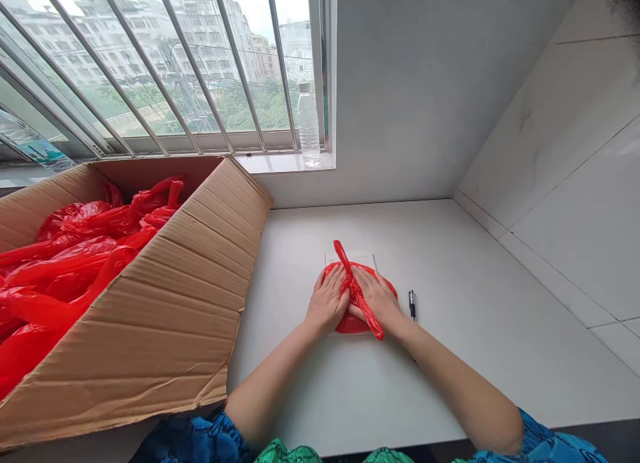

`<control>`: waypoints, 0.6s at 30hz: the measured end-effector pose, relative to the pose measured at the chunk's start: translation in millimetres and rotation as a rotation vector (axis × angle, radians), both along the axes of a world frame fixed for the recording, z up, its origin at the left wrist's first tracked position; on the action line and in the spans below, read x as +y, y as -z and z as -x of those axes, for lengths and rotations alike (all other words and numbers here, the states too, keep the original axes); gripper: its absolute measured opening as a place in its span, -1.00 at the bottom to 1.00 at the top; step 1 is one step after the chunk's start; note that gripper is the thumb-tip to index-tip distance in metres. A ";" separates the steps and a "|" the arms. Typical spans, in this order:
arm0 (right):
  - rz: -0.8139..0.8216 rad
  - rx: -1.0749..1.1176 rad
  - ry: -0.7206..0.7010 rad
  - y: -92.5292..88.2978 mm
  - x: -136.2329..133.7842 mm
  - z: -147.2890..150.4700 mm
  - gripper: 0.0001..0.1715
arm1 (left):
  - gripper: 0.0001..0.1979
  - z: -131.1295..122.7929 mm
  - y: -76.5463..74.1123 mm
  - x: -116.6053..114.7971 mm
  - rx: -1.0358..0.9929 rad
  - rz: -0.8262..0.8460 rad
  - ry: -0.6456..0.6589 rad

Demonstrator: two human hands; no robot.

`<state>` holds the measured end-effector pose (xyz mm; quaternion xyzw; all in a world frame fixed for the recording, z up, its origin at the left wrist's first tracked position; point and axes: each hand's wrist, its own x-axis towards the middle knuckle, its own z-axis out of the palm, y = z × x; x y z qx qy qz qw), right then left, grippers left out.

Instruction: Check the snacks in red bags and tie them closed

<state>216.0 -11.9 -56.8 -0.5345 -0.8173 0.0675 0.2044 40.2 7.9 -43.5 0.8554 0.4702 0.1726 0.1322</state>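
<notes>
A red plastic bag [353, 324], tied in a knot at its top, lies in front of me on the white tabletop [310, 396]. My left hand [327, 302] presses flat on the bag's left side, its fingers stretched out. On the right side my right hand [379, 298] rests flat as well, fingers extended. The knot and twisted handles stick up between the two hands. Under the bag, a white sheet or flat pad [367, 258] shows at the far edge; most of it is hidden. What the bag contains cannot be seen.
A black pen [412, 304] lies just right of the bag. At the left stands a large open cardboard box [165, 310] full of red plastic bags [75, 263]. A clear bottle [309, 126] stands on the sill by the barred window. Walls border the table at the back and right.
</notes>
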 end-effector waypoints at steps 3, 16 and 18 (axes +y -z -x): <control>0.007 0.007 0.005 0.2 0.2 1.2 -0.11 | -0.47 -0.6 1.2 0.2 -0.029 -0.007 -0.002; 0.044 0.539 -0.327 -91.8 -69.0 -1.2 -0.77 | -0.23 41.5 -88.3 -110.4 -0.340 0.056 0.032; 0.017 0.599 -0.388 -103.4 -88.8 14.4 -0.77 | -0.32 50.8 -102.3 -123.3 -0.274 0.105 0.041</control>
